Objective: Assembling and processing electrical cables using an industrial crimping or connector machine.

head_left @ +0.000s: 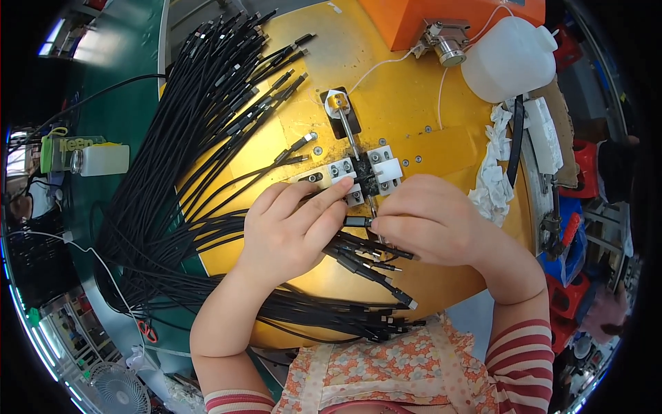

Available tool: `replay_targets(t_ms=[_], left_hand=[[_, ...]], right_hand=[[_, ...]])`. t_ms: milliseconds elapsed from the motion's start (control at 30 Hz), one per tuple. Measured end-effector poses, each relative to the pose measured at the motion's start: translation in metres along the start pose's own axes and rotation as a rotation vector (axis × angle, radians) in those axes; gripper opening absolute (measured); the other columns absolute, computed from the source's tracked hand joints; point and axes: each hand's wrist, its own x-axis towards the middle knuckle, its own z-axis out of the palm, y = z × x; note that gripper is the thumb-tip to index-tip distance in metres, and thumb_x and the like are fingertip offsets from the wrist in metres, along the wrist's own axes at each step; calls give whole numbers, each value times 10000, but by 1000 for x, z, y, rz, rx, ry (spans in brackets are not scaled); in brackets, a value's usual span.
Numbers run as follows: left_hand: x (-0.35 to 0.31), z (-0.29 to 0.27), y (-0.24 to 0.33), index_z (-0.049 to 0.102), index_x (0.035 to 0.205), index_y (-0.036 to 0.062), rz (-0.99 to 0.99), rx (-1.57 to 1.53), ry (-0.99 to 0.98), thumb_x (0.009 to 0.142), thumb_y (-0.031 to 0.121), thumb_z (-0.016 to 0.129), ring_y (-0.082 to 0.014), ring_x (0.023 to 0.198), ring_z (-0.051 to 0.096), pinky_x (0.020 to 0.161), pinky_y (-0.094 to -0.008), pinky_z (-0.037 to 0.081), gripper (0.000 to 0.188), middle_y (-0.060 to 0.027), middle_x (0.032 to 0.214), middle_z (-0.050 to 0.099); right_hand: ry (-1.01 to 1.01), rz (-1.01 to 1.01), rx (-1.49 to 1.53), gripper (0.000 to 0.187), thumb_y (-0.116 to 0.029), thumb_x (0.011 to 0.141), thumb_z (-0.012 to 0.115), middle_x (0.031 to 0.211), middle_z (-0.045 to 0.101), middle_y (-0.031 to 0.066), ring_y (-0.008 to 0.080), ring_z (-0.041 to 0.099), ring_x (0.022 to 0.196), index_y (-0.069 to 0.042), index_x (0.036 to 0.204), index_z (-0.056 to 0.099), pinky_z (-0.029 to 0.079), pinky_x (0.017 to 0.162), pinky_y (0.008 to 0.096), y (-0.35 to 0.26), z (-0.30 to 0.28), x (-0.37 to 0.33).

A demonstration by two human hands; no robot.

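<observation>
Black cables (200, 138) fan out in a thick bundle over the left half of our round yellow worktable (386, 103), their connector ends pointing toward the middle, and a smaller bunch of them runs under our wrists along the near rim. Beyond the table's far edge we see an orange machine housing (441, 21) and, just right of it, a white plastic jug (510, 58). Crumpled white tissue (493, 179) lies at the right side of the table. Our left hand (289, 231) rests on the cables with its fingers stretched toward the white clamp fixture (362, 176) at the table's centre, index fingertip touching the fixture's near edge. Our right hand (431, 221) sits just beside it, thumb and forefinger pinched narrow on the black cable connector (357, 221), which lies between both hands just below the fixture. A thin metal rod (350, 134) runs from the fixture up to a small yellow knob (337, 102).
</observation>
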Motion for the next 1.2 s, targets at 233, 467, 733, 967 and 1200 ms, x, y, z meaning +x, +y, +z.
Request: replay_targets(t_ms=[233, 467, 733, 967, 1200], left_hand=[[-4, 0, 2, 667, 941, 89, 3, 68, 45, 741, 119, 640, -182, 823, 604, 722, -294, 474, 204, -58, 1100, 662], [-1, -7, -2, 659, 1002, 43, -31, -41, 7, 734, 90, 615, -206, 801, 596, 718, -315, 465, 276, -88, 1011, 645], [8, -59, 23, 597, 1107, -7, -237, -429, -294, 539, -53, 645, -280, 721, 602, 638, -362, 486, 572, -106, 800, 585], [-6, -31, 8, 628, 1036, 10, -4, -401, -117, 576, 38, 670, -214, 503, 510, 449, -332, 411, 463, -46, 618, 443], [-1, -36, 15, 623, 1117, 8, -101, -454, -243, 591, 28, 665, -208, 670, 571, 560, -305, 478, 528, -75, 822, 534]], right_hand=[[45, 56, -51, 232, -12, 696, 691, 868, 617, 91, 251, 609, 744, -28, 923, 645, 484, 615, 343, 1, 2, -3], [153, 161, 49, 164, 10, 739, 673, 885, 629, 90, 247, 626, 768, -33, 896, 651, 511, 647, 326, 2, 4, 1], [108, 290, 334, 142, 28, 734, 723, 828, 669, 95, 229, 664, 741, -30, 851, 667, 523, 635, 282, -15, -12, 4], [58, 372, 445, 128, 27, 718, 751, 831, 683, 98, 216, 676, 741, -31, 813, 686, 524, 627, 273, -14, -8, 4], [-10, 398, 375, 105, -5, 760, 700, 798, 633, 86, 230, 626, 710, -22, 854, 656, 490, 613, 317, -14, -10, 2]])
